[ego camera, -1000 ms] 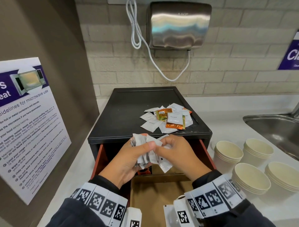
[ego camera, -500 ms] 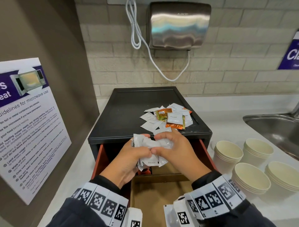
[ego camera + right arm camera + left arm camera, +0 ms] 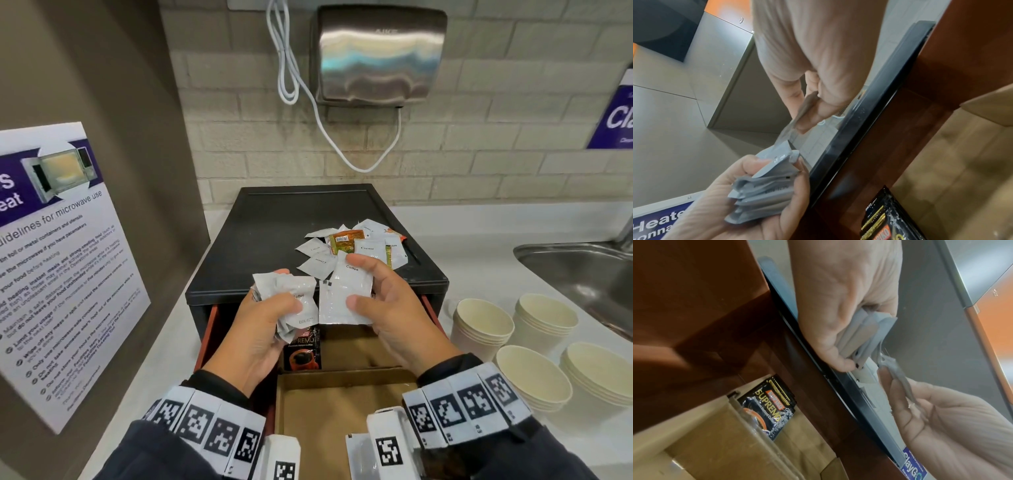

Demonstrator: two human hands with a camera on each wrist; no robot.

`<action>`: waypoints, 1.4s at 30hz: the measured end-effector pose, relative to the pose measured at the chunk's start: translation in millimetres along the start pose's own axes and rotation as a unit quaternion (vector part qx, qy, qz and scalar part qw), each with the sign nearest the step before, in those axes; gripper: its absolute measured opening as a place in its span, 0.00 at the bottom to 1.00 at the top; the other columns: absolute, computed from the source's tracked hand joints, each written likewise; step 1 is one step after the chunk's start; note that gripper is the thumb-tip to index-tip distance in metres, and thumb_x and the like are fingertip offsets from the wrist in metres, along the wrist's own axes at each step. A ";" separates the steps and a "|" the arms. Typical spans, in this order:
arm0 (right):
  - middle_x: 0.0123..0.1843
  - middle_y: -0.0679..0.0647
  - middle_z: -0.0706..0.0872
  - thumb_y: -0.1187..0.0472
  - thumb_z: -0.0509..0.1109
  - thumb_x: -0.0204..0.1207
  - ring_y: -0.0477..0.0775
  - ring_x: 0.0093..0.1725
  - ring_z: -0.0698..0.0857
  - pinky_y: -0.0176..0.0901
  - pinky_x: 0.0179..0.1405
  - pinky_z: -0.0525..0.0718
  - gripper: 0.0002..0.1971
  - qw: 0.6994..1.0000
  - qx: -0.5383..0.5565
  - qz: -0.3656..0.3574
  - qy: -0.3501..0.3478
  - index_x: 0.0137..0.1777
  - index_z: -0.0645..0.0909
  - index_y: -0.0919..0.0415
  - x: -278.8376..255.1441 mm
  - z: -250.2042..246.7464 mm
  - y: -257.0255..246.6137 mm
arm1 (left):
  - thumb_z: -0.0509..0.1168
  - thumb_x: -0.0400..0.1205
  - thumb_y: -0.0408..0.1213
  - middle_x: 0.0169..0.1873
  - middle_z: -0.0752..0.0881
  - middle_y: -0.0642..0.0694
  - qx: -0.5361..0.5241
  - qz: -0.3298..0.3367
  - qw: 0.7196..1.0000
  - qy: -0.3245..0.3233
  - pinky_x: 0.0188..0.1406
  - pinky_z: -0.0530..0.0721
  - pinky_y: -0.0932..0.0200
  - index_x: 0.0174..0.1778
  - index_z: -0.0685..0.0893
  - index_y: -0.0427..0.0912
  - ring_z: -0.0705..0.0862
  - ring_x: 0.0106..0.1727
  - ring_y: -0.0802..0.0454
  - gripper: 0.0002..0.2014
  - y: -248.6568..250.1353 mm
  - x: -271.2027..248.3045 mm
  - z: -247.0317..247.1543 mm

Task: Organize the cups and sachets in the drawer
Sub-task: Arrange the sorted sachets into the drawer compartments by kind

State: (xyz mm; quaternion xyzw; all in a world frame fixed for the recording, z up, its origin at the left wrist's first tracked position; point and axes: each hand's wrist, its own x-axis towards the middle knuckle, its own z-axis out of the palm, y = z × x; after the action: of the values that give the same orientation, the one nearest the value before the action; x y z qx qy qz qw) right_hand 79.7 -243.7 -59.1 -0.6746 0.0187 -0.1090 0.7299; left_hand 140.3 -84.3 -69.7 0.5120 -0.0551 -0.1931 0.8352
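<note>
White sachets (image 3: 344,301) held above open drawer (image 3: 342,401) — cream cups (image 3: 481,325) stacked beside it.

Hand dryer (image 3: 378,54): brushed shiny metal. Sink (image 3: 579,274): steel, satin. Cups (image 3: 481,329): matt paper. Sachets (image 3: 344,298): glossy foil-like film. Cabinet top (image 3: 274,236): matt black.

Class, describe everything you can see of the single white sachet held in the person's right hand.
The single white sachet is a flat, rectangular packet of glossy, slightly crinkled foil-like material, printed "Coffee" near its top with small black marks at one corner. It looks sealed and is held roughly upright above the open drawer. The right hand pinches its right edge, thumb on the face. Its left edge lies beside the bundle in the left hand; whether they touch is unclear.
</note>
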 end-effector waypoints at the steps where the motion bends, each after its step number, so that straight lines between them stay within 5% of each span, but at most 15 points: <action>1: 0.65 0.51 0.82 0.79 0.67 0.73 0.52 0.63 0.83 0.53 0.62 0.83 0.26 1.000 0.015 -0.003 -0.001 0.57 0.78 0.43 -0.4 0.4 -0.6 | 0.60 0.75 0.17 0.57 0.84 0.37 0.000 -0.002 1.000 -0.005 0.46 0.85 0.47 0.60 0.78 0.46 0.84 0.58 0.38 0.23 -0.4 -0.1 0.4; 4: 0.64 0.51 0.82 0.78 0.69 0.72 0.54 0.64 0.82 0.56 0.63 0.82 0.26 1.000 0.023 -0.013 0.003 0.57 0.78 0.44 0.5 1.2 0.1 | 0.59 0.75 0.17 0.56 0.84 0.37 0.001 -0.007 1.000 -0.013 0.50 0.84 0.46 0.63 0.77 0.44 0.85 0.56 0.39 0.24 -1.0 -0.3 0.9; 11: 0.64 0.52 0.82 0.76 0.73 0.68 0.51 0.62 0.83 0.45 0.54 0.87 0.26 0.999 0.009 -0.029 0.013 0.58 0.78 0.45 3.0 0.0 4.6 | 0.58 0.75 0.16 0.55 0.84 0.38 -0.010 -0.007 1.000 -0.028 0.44 0.85 0.48 0.57 0.77 0.47 0.86 0.54 0.40 0.23 0.1 -3.2 4.1; 20: 0.65 0.48 0.81 0.80 0.64 0.74 0.52 0.65 0.81 0.45 0.50 0.88 0.26 0.999 0.035 -0.004 0.023 0.57 0.78 0.46 4.1 -0.1 2.1 | 0.60 0.76 0.17 0.50 0.86 0.41 -0.005 -0.008 1.000 -0.007 0.35 0.86 0.55 0.59 0.78 0.47 0.87 0.48 0.44 0.23 1.0 -4.3 5.2; 25: 0.64 0.50 0.82 0.79 0.67 0.72 0.53 0.61 0.83 0.43 0.44 0.88 0.26 0.999 0.045 -0.002 0.022 0.57 0.78 0.45 2.2 -0.5 0.8 | 0.61 0.76 0.18 0.53 0.85 0.39 -0.002 0.000 1.000 0.001 0.41 0.84 0.52 0.63 0.77 0.46 0.85 0.52 0.43 0.24 0.1 -5.0 5.5; 29: 0.64 0.48 0.79 0.79 0.66 0.73 0.50 0.61 0.81 0.39 0.45 0.87 0.26 0.998 0.004 -0.010 0.056 0.56 0.77 0.43 2.7 -1.4 -0.7 | 0.64 0.75 0.17 0.54 0.83 0.45 0.049 0.118 0.990 0.065 0.41 0.85 0.58 0.57 0.77 0.53 0.85 0.53 0.49 0.25 -0.3 -5.9 4.7; 33: 0.58 0.41 0.78 0.79 0.66 0.72 0.40 0.51 0.82 0.35 0.43 0.87 0.29 0.996 -0.077 -0.005 0.049 0.60 0.75 0.44 2.3 4.2 0.9 | 0.71 0.69 0.17 0.52 0.79 0.54 0.209 0.262 0.940 0.070 0.40 0.84 0.71 0.56 0.74 0.57 0.82 0.52 0.61 0.31 -3.9 -12.6 7.9; 35: 0.61 0.47 0.80 0.80 0.65 0.71 0.46 0.54 0.83 0.41 0.46 0.88 0.29 0.998 -0.060 0.012 0.029 0.59 0.75 0.43 1.9 7.9 1.8 | 0.72 0.67 0.15 0.49 0.79 0.58 0.255 0.283 0.924 0.028 0.40 0.80 0.77 0.54 0.74 0.58 0.82 0.49 0.72 0.32 -8.2 -17.0 11.5; 38: 0.63 0.54 0.80 0.81 0.61 0.73 0.51 0.56 0.84 0.39 0.38 0.86 0.27 0.998 0.045 0.047 -0.009 0.60 0.75 0.48 -0.3 11.7 -1.8 | 0.73 0.67 0.17 0.46 0.80 0.60 0.312 0.284 0.906 -0.027 0.37 0.79 0.78 0.53 0.73 0.59 0.81 0.47 0.75 0.33 -13.6 -20.7 16.1; 42: 0.65 0.58 0.80 0.76 0.58 0.79 0.53 0.52 0.84 0.35 0.31 0.86 0.21 0.983 0.169 0.070 -0.018 0.65 0.74 0.54 -4.4 12.3 -8.6 | 0.74 0.68 0.18 0.48 0.79 0.60 0.277 0.261 0.924 -0.046 0.38 0.79 0.78 0.54 0.73 0.56 0.80 0.50 0.76 0.31 -11.3 -17.4 16.5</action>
State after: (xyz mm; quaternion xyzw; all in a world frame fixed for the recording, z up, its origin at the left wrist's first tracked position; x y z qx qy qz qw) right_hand 76.5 -231.5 -50.0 -0.5400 0.0338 -0.0470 0.8397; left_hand 116.4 -96.0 -70.1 0.6809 -0.2767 0.0310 0.6774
